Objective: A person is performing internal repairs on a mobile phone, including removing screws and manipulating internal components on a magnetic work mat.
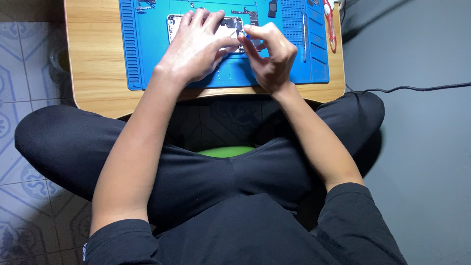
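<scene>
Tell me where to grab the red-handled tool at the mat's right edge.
Take the red-handled tool by its red loop, coming from the right over the bare table. The handle lies along the blue mat's edge, clear of both hands; its working end runs out of view at the top.

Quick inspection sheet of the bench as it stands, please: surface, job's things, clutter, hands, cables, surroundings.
Surface: low wooden table with a blue mat on it.
Job's things: opened phone on the mat, insides showing, partly hidden by the hands.
Clutter: small dark parts and a slim tool on the mat; red-handled tool at the table's right edge.
Hands: left hand rests flat on the phone; right hand pinches at the phone's right edge; anything held is too small to tell.
Cables: black cable on the floor, right.
Surroundings: patterned tiles left, grey floor right; person sits cross-legged.
</scene>
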